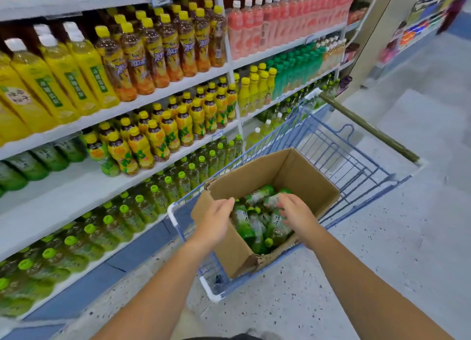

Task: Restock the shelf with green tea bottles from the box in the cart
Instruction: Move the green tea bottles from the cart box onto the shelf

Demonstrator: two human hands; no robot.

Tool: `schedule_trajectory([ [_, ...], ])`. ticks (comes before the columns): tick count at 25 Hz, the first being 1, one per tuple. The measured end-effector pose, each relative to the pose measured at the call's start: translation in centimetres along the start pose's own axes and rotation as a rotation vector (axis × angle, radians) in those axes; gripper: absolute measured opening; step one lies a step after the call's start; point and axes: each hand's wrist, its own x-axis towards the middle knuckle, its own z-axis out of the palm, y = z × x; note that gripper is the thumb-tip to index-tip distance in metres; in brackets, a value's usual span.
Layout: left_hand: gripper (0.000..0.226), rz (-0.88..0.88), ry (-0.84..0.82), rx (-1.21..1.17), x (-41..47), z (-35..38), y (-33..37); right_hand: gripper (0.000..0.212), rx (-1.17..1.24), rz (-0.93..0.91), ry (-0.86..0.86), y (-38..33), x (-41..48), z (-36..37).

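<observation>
Left hand (pixel 216 218) flat at box (pixel 293 173) edge, right hand (pixel 297 212) splayed over green tea bottles (pixel 251 223), both hands unclenched

Both your arms reach forward into the open cardboard box (pixel 293 171), which sits in the blue wire cart (pixel 356 166) drawn up just beside the shelf (pixel 66 202). Your left hand (pixel 216 220) hovers at the box's left wall, fingers loosely straight, holding nothing. Your right hand (pixel 297 212) is over the green tea bottles (pixel 254 225) heaped on their sides inside; blur hides whether its fingers grip one. To your left, one white board has a bare stretch, with green-capped bottles (pixel 122 212) ranked on the row below.
</observation>
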Motion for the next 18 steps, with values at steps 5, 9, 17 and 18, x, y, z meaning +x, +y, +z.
schedule_trajectory([
  [5,0.033,-0.066,-0.025,0.037,5.2,2.4,0.7,0.043,-0.003,0.144,0.029,2.6,3.7,-2.6],
  [9,0.037,-0.14,-0.068,0.108,10.4,2.8,1.0,0.058,-0.082,0.213,0.076,4.3,5.4,-2.4],
  [17,0.061,-0.251,-0.043,0.353,20.4,4.6,-0.9,0.056,-0.438,0.193,0.049,6.9,13.3,-2.5],
  [18,0.06,-0.266,-0.048,0.379,21.5,5.0,-1.4,0.057,-0.508,0.181,0.023,7.5,14.8,-2.6],
])
